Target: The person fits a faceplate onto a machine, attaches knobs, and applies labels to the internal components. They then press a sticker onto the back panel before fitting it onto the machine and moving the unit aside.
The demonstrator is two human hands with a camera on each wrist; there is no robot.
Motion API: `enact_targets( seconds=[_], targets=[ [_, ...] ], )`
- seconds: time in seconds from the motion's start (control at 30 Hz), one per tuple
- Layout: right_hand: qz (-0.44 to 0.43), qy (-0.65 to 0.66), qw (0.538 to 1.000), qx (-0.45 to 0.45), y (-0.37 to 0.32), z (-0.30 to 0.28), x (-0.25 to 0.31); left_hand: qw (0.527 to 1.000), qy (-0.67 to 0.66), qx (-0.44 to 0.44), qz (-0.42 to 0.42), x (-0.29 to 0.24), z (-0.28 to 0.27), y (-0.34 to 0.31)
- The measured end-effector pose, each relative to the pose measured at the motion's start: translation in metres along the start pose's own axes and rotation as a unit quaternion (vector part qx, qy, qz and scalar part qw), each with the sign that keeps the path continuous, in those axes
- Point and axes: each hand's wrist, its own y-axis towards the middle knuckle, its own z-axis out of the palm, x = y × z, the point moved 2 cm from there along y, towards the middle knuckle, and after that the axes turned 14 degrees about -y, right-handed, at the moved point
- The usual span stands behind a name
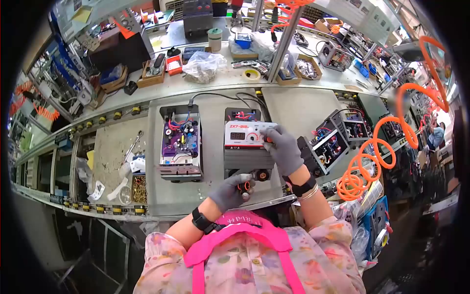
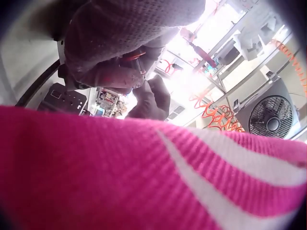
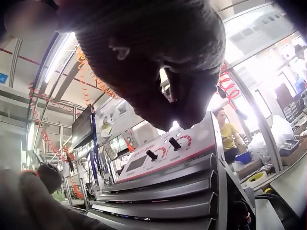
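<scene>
In the head view, the welder's white front panel [image 1: 249,136] faces up, with a display and dials. At the panel's right side, my right hand [image 1: 285,149] pinches a small black part with a red edge [image 1: 268,139]. In the right wrist view two black knobs [image 3: 152,155] stand on the panel, below the dark right hand [image 3: 153,62]. Near the unit's lower edge my left hand [image 1: 231,191] holds small black-and-orange round parts [image 1: 243,186]. The left wrist view shows the left hand [image 2: 115,43] with fingers curled around an orange-ringed part [image 2: 133,56].
An uncovered unit with purple board [image 1: 180,139] stands to the left. Further open units [image 1: 328,147] sit at the right, near a hanging orange coiled hose [image 1: 377,147]. Behind runs a shelf with a plastic bag [image 1: 203,66] and boxes. A tray of brass pieces [image 1: 139,188] lies left.
</scene>
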Motion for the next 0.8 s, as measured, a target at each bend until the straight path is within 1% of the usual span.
enact_targets(
  seconds=[0.03, 0.07, 0.17, 0.3, 0.4, 0.5, 0.6, 0.7, 0.8],
  targets=[
    [-0.004, 0.005, 1.0, -0.001, 0.0, 0.002, -0.002, 1.0, 0.006, 0.003, 0.002, 0.0, -0.001, 0.0],
    [-0.008, 0.01, 1.0, -0.002, -0.001, 0.005, -0.005, 1.0, 0.003, -0.03, 0.007, 0.001, -0.005, 0.002],
    [-0.009, 0.009, 1.0, -0.004, -0.003, 0.009, -0.007, 1.0, -0.005, -0.009, 0.004, 0.0, 0.001, 0.001],
    [-0.017, -0.011, 1.0, -0.023, -0.001, 0.008, -0.003, 1.0, 0.004, -0.029, 0.003, -0.002, 0.001, 0.0],
    [-0.03, -0.028, 0.999, -0.01, 0.001, 0.009, -0.003, 1.0, 0.0, -0.026, -0.002, -0.002, -0.002, 0.0],
    [-0.063, -0.073, 0.995, -0.001, 0.003, 0.011, -0.004, 1.0, -0.01, -0.013, -0.006, -0.001, -0.002, 0.001],
    [-0.109, -0.145, 0.983, 0.002, 0.004, 0.013, -0.004, 1.0, -0.011, -0.008, -0.01, -0.001, -0.002, 0.001],
    [-0.131, -0.164, 0.978, -0.018, 0.005, 0.01, 0.001, 1.0, -0.003, -0.005, -0.007, -0.001, -0.002, 0.001],
    [-0.12, -0.18, 0.976, 0.003, 0.008, 0.009, 0.003, 1.0, 0.003, 0.002, -0.005, -0.001, -0.001, 0.002]
  ],
)
